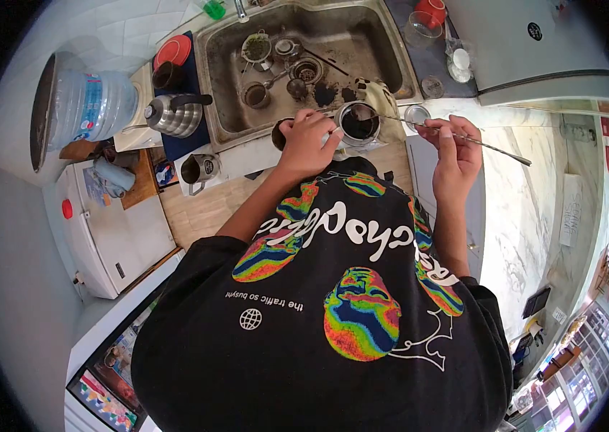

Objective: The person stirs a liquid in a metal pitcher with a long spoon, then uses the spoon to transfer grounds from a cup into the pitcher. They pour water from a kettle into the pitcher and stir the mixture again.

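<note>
My right hand is closed around a long twisted bar spoon, whose far end reaches over the mouth of a round container. Dark stuff, like coffee, shows inside that container. My left hand is closed at the container's left side; its exact grip is partly hidden. A dark cup peeks out behind the left hand's thumb side. Just beyond my right fingers stands a small clear glass. A tan cloth hangs over the counter edge beside the container.
Ahead lies a steel sink with strainers, small cups and dark grounds. To the left are a gooseneck kettle, a steel pitcher and a large water bottle. Glasses and a red cup stand right of the sink.
</note>
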